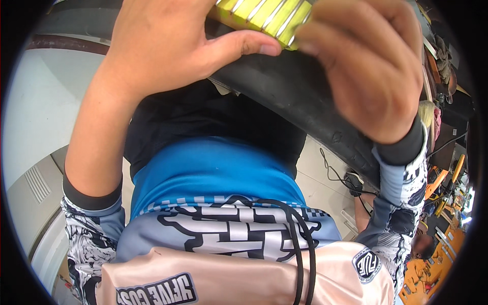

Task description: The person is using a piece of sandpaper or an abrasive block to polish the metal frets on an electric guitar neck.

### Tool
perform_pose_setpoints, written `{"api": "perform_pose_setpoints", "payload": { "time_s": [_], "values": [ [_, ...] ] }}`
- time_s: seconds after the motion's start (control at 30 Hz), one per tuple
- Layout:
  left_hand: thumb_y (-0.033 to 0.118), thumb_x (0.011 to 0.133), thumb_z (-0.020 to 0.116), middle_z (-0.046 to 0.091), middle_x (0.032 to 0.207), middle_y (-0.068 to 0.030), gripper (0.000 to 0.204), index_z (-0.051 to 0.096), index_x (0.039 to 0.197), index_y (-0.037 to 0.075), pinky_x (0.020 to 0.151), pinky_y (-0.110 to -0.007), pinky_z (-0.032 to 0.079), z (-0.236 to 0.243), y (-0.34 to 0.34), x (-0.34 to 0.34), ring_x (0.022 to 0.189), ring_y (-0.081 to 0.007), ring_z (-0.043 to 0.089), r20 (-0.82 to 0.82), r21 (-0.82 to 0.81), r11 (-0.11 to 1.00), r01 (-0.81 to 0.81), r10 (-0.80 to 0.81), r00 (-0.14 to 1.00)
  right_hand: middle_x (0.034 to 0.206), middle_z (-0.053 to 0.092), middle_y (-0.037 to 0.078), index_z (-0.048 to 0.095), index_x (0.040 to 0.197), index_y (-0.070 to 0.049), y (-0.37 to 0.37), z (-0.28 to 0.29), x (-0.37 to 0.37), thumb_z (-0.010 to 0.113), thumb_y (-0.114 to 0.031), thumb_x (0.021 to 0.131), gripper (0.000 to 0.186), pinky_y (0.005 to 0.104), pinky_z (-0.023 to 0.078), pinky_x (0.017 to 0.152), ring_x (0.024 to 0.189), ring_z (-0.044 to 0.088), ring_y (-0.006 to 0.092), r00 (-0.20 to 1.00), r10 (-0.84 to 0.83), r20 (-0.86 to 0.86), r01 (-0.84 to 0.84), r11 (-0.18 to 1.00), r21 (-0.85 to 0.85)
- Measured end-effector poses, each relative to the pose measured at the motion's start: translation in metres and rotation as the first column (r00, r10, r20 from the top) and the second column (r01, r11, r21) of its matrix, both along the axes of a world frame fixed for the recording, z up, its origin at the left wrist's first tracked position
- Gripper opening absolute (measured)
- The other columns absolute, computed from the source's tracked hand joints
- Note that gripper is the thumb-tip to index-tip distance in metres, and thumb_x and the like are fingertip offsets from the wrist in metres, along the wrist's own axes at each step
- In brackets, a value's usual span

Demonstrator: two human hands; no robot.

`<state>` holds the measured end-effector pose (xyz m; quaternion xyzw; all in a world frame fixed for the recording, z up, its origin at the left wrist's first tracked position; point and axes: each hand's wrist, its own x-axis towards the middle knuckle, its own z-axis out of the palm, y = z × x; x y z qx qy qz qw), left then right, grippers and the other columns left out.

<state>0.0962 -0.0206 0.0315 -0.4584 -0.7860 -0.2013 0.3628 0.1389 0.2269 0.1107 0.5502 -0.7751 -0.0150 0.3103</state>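
A yellow-green block (pixel 264 15) with several silvery bands or wire turns across it is at the top edge, partly cut off. My left hand (pixel 168 40) grips it from the left, its thumb stretched along the near side and its other fingers out of view. At the block's right end, my right hand (pixel 371 66) is closed, with thumb and fingertips pressed together against the last silvery turn. That hand is smeared by motion, and whatever is pinched in it cannot be made out. Below both hands lies a long black padded surface (pixel 284 86).
A pale panel (pixel 46 96) curves along the left. At the right, an orange board (pixel 452 239) carries several tools. A black cable (pixel 330 170) runs over the light floor (pixel 325 198) near another person's shoe (pixel 353 182) and bare leg.
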Motion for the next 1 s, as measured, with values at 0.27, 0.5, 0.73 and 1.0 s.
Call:
{"api": "perform_pose_setpoints", "payload": {
  "time_s": [0.27, 0.5, 0.73, 1.0],
  "values": [
    [0.058, 0.076, 0.084, 0.064, 0.117, -0.017, 0.077, 0.066, 0.124, 0.001, 0.098, -0.044, 0.043, 0.004, 0.002, -0.001, 0.111, -0.0338, 0.061, 0.04, 0.012, 1.0, 0.028, -0.028, 0.999, 0.09, 0.07, 0.001, 0.078, 0.082, -0.009, 0.002, -0.009, 0.001, 0.079, -0.016, 0.061, 0.022, 0.0368, 0.043, 0.072, 0.08, 0.054, 0.0197, 1.0, 0.008, 0.008, -0.006, 0.982, -0.189],
    [0.058, 0.076, 0.084, 0.064, 0.118, -0.0171, 0.077, 0.066, 0.125, 0.001, 0.098, -0.044, 0.043, 0.014, 0.005, 0.006, 0.111, -0.0339, 0.061, 0.092, 0.001, 0.999, 0.046, -0.045, 0.995, 0.092, 0.071, 0.002, 0.079, 0.085, -0.009, -0.001, -0.024, 0.01, 0.081, -0.014, 0.064, 0.022, 0.0363, 0.043, 0.073, 0.081, 0.053, 0.0195, 0.975, 0.068, 0.212, 0.006, 0.945, -0.328],
    [0.057, 0.076, 0.084, 0.064, 0.117, -0.0171, 0.077, 0.066, 0.124, 0.001, 0.097, -0.044, 0.043, 0.006, 0.004, 0.003, 0.11, -0.034, 0.061, 0.027, 0.038, 0.999, 0.028, -0.03, 0.999, 0.089, 0.068, 0.003, 0.077, 0.085, -0.008, 0.018, -0.002, -0.021, 0.078, -0.012, 0.062, 0.023, 0.0342, 0.043, 0.07, 0.08, 0.052, 0.0197, 0.944, 0.154, -0.292, -0.096, 0.974, 0.205],
    [0.057, 0.075, 0.085, 0.064, 0.117, -0.0171, 0.077, 0.066, 0.125, 0.001, 0.097, -0.045, 0.043, 0.01, 0.0, 0.004, 0.11, -0.0343, 0.061, 0.076, -0.008, 1.0, 0.02, -0.019, 0.997, 0.089, 0.069, 0.002, 0.077, 0.083, -0.007, -0.004, 0.0, 0.001, 0.08, -0.015, 0.06, 0.024, 0.034, 0.043, 0.07, 0.079, 0.052, 0.0195, 0.996, 0.033, -0.088, -0.033, 0.999, 0.01]
  ]
}}
